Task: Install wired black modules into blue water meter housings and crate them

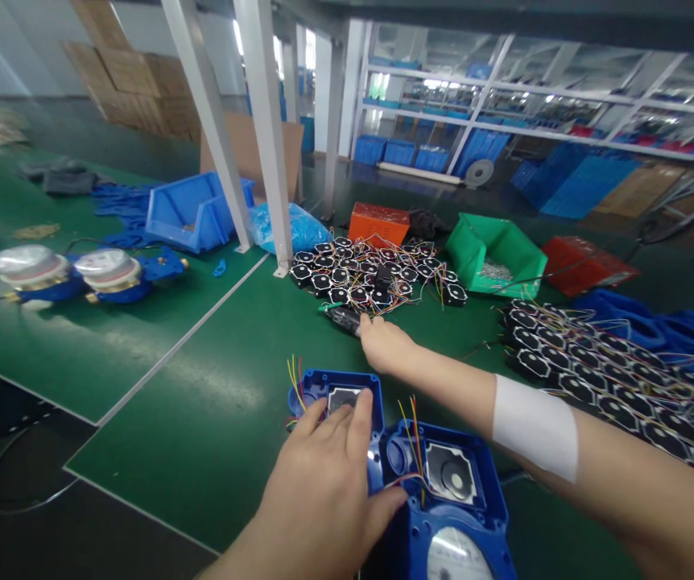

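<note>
My left hand (323, 475) rests with its fingers spread flat on a blue plastic housing (347, 395) that holds a small grey module and coloured wires. A second blue housing (444, 491) with a round black part and a dial lies right beside it. My right hand (383, 342) reaches forward across the green mat, its fingers curled down onto a small black tool-like object (344, 318). Just beyond lies a heap of black modules with coloured wires (371, 274). A white band (534, 427) wraps my right forearm.
Rows of black modules (594, 362) lie at right. A green bin (495, 258), red bin (582, 266), orange box (378, 223) and blue bin (193, 211) stand behind. Two blue water meters (81, 274) sit at left. White frame posts (266, 137) rise from the table.
</note>
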A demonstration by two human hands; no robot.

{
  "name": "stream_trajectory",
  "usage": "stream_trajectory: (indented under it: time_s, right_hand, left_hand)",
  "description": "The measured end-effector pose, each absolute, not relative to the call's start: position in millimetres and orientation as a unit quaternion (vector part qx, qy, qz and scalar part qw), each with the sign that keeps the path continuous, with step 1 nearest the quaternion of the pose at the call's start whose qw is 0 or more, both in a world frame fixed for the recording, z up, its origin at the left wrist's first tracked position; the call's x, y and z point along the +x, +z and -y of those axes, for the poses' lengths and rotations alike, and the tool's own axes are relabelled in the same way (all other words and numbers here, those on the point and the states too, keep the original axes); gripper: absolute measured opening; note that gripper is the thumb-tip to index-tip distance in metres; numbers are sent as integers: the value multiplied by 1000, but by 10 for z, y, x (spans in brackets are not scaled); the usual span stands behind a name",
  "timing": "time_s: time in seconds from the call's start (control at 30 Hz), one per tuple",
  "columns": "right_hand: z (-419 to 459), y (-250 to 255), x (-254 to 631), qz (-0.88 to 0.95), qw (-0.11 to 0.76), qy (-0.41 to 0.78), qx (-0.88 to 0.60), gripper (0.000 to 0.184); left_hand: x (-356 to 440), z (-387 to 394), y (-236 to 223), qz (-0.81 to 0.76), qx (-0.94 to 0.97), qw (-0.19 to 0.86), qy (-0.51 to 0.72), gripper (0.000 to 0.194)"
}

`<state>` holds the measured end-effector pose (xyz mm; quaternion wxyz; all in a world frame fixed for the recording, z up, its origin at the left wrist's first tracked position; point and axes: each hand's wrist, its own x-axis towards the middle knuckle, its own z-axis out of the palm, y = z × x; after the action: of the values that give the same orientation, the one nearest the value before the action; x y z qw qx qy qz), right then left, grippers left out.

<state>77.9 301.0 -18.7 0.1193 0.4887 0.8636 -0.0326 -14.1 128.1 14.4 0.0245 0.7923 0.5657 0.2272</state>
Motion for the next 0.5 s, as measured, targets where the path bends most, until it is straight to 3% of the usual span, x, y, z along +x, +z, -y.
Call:
stream_trajectory:
  time_s: [0.17,0.3,0.5]
  right_hand:
    - [-3120,-278,905,-875,85,-72,471,45]
    - [-3058,-13,1012,-886,24,-83,455,42]
    - [-2677,1011,1485,-810,-296,-46,504,46]
  left_hand:
    - [-136,-1276,135,-568,794,31,216,66]
    - [-172,-1289,140,-564,804,34,183,67]
    - [6,-1186,292,-507,818,-76,261,55]
